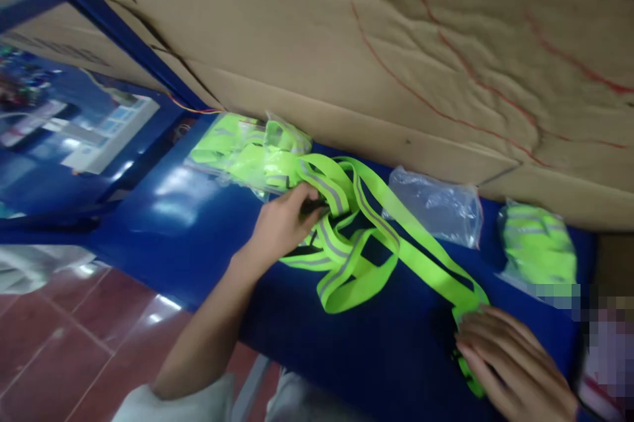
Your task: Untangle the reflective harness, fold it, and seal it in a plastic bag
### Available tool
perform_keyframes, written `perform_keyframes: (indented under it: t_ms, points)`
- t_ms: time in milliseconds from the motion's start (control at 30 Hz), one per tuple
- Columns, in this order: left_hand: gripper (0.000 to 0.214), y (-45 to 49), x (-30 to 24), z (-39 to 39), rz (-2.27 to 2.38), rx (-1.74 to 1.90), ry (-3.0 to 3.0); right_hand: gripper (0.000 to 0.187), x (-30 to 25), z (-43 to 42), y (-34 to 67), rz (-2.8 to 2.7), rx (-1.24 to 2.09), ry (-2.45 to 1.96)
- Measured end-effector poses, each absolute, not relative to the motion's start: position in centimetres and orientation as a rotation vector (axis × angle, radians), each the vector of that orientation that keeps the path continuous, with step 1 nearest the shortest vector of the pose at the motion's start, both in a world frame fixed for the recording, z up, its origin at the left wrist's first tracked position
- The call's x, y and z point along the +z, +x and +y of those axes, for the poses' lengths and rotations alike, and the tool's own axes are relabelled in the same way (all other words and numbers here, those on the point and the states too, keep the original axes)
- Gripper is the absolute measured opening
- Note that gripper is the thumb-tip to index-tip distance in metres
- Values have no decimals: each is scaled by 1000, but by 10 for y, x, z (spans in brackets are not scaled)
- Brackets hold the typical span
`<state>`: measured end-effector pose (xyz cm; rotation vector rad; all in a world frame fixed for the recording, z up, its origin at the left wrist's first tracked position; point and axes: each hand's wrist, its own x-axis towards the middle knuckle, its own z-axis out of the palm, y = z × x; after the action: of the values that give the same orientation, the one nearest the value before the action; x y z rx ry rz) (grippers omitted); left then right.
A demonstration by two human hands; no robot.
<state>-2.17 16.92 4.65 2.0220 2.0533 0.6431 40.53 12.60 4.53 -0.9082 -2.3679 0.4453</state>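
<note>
A neon-yellow reflective harness of straps [361,282], with grey stripes along its webbing, lies in loose loops over the blue table. My left hand [282,224] is closed on it near the middle of the loops, thumb and fingers pinched around the webbing. Two long straps run from there to the lower right. At their far end my right hand [515,356] is closed over the webbing, and its fingers hide part of the strap and a dark piece below. Just beyond my left hand lie bagged yellow straps [247,151], folded in clear plastic.
A clear plastic bag [436,207] lies against the cardboard wall [297,39]. Another bagged yellow bundle [537,247] sits at the right end of the blue table [158,211]. A white box-like object [111,135] is on a farther blue surface. Red strings hang along the cardboard.
</note>
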Motion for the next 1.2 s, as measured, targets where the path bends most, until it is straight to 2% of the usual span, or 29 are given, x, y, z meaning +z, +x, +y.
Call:
perform_keyframes:
  t_ms: [133, 167, 267, 367, 500, 600, 667, 833, 933, 1067, 1200]
  points:
    - [24, -25, 50, 174, 2030, 1127, 1866, 18, 64, 123, 409, -2346, 629, -902]
    - [24, -26, 51, 176, 1996, 1256, 1820, 13, 66, 123, 409, -2380, 684, -917]
    - [25, -27, 53, 181, 1871, 1650, 1634, 27, 68, 123, 410, -2554, 781, -978]
    - [33, -20, 57, 184, 1843, 1995, 1500, 39, 64, 125, 413, -2619, 665, -1084]
    - [43, 3, 76, 181, 1794, 2215, 1530, 56, 62, 122, 425, -2664, 674, -1153]
    - [39, 25, 88, 177, 1678, 2180, 1784, 80, 55, 117, 441, -2731, 700, -1198]
    - [36, 43, 89, 173, 1578, 2052, 1958, 85, 48, 116, 450, -2726, 684, -1248]
    - [38, 88, 72, 163, 1367, 1464, 2355, 46, 35, 134, 446, -2624, 612, -1121]
    - [42, 98, 62, 157, 1342, 1234, 2416, 36, 33, 143, 430, -2561, 529, -1039]
    - [52, 88, 52, 158, 1268, 1238, 2174, 27, 33, 141, 409, -2527, 470, -997]
    - [61, 75, 48, 170, 1301, 1426, 1847, 25, 31, 132, 398, -2484, 441, -958]
